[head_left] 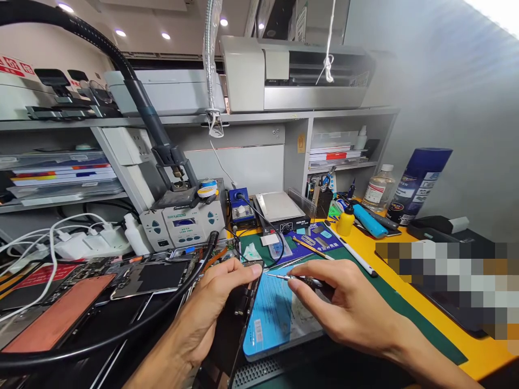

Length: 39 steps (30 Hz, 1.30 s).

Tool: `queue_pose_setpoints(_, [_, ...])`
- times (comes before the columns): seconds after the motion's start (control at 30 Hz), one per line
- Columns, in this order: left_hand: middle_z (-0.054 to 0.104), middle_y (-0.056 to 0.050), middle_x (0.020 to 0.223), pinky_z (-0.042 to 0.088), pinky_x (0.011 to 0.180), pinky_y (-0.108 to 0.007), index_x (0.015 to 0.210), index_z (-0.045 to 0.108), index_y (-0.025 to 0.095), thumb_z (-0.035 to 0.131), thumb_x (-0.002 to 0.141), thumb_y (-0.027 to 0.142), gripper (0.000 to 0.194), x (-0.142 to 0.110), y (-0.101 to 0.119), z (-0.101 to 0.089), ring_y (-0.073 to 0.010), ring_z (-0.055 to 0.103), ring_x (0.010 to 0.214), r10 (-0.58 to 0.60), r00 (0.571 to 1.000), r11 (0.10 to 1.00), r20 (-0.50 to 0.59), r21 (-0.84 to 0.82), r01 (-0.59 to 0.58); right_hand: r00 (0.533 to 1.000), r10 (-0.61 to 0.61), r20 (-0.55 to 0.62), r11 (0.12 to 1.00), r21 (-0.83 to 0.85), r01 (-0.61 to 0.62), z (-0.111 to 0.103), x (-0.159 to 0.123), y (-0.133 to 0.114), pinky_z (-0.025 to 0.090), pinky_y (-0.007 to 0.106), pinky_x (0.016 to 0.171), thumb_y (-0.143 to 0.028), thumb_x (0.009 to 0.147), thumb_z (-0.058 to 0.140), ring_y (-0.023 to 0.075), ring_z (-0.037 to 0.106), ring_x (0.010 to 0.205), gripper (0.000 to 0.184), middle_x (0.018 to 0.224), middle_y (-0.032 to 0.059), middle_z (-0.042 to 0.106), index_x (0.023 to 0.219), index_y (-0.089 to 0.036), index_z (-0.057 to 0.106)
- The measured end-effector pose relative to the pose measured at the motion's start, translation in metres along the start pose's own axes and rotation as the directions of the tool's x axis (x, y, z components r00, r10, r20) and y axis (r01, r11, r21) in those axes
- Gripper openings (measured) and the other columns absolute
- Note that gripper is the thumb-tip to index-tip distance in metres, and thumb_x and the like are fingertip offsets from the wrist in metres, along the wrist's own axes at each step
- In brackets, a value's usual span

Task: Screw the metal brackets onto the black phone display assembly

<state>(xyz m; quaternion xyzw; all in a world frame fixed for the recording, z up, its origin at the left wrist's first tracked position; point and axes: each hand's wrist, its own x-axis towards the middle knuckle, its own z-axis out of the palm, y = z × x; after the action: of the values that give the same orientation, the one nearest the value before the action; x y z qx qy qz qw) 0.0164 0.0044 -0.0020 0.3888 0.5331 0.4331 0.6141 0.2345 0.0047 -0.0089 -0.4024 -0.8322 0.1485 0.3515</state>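
My left hand grips an opened phone, tilted up on its edge, with the thumb pressed on its upper corner. Dark inner parts of the phone show below the thumb. Between thumb and fingers, my right hand holds a slim screwdriver, its thin metal shaft pointing left. The tip is close to the phone's upper corner; whether they touch I cannot tell. Beneath both hands lies a flat light-blue package with printed text and a barcode.
A black hose curves across the left side from the rework station. Several phone parts lie there, including a copper-coloured phone plate. Behind stand a hot plate, a yellow bottle and a blue can.
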Motion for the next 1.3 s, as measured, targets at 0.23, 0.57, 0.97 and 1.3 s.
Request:
queue_pose_setpoints(0.23, [0.052,0.004,0.059,0.037,0.052,-0.024,0.063,0.046,0.021,0.075,0.076,0.042,0.038,-0.0048,0.0027,0.0042,-0.0117,0.046,0.055,-0.030,0.998,0.999,0.057,-0.043,0.032,1.000,0.004,0.007,1.000,-0.011,-0.004,0.0007,0.0002,0.0013,0.039,0.027,0.057,-0.029,0.095,0.058,0.0136,0.061,0.062,0.017,0.075,-0.0018,0.072,0.091,-0.024,0.073])
queue_pose_setpoints(0.57, [0.051,0.003,0.062,0.032,0.055,-0.024,0.065,0.045,0.022,0.074,0.076,0.048,0.041,-0.0026,-0.0005,0.0017,-0.0125,0.041,0.060,0.021,1.000,0.995,0.017,0.096,-0.022,1.000,-0.021,0.022,1.000,-0.010,0.022,0.0004,0.0001,0.0000,0.040,0.026,0.057,-0.027,0.096,0.057,0.0142,0.059,0.060,0.018,0.075,0.0015,0.072,0.093,-0.021,0.074])
queue_pose_setpoints(0.97, [0.054,0.003,0.064,0.029,0.058,-0.026,0.066,0.048,0.022,0.072,0.076,0.053,0.041,-0.0034,-0.0002,0.0001,-0.0143,0.041,0.062,0.064,0.998,0.978,0.001,0.198,-0.063,0.999,-0.021,0.041,1.000,-0.012,0.022,0.0000,-0.0012,-0.0006,0.043,0.026,0.060,-0.025,0.096,0.057,0.0147,0.060,0.063,0.018,0.075,0.0020,0.072,0.092,-0.019,0.073])
queue_pose_setpoints(1.3, [0.056,0.003,0.062,0.029,0.054,-0.027,0.063,0.049,0.022,0.074,0.072,0.048,0.037,-0.0042,0.0008,0.0002,-0.0149,0.046,0.059,0.096,0.995,0.979,-0.026,0.184,-0.090,0.997,-0.072,-0.005,0.997,-0.021,0.072,-0.0001,-0.0003,0.0015,0.049,0.026,0.064,-0.025,0.095,0.058,0.0168,0.066,0.065,0.017,0.077,0.0051,0.075,0.094,-0.019,0.074])
